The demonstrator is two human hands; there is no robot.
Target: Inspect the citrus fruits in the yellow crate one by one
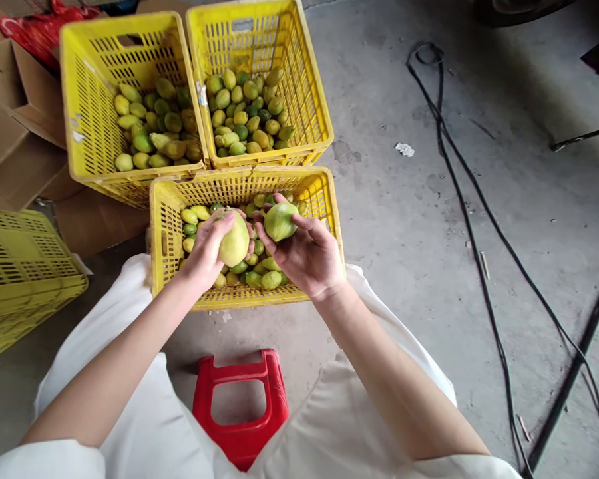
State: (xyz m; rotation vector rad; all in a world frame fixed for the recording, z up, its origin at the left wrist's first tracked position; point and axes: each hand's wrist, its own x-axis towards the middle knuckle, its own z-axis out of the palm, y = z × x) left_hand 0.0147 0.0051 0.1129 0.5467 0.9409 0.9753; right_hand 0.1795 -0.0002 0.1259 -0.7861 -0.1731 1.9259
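Yellow lemon (234, 240) is in the left hand (209, 249), thumb across its top, fingers wrapped on the far side, clamped on it. Green lemon (280, 221) is in the right hand (309, 256), palm turned up, thumb at one side and fingers at the other, closed on it; its pointed tip faces the wearer. Both are up over the front crate (166, 226), just beside each other with a small gap. Under the hands, the crate holds loose lemons (271, 280), mixed yellow and green, partly hidden by hands and forearms. Behind it, side by side: back left crate (84, 100) and back right crate (299, 73), both yellow slatted plastic, both part-filled with similar fruit. White label scraps (78, 137) stuck on the back left crate, too small and torn to read. Another yellow crate, the side crate (24, 266), is at far left, cut off by the frame edge. Cardboard boxes (4, 133) behind that, shiny red bag (34, 30) on top. Red stool (244, 432) between the wearer's knees, white trousers (104, 372) either side. Concrete floor (379, 266) to the right: crumpled white scrap (404, 150), looped black cable (472, 233).
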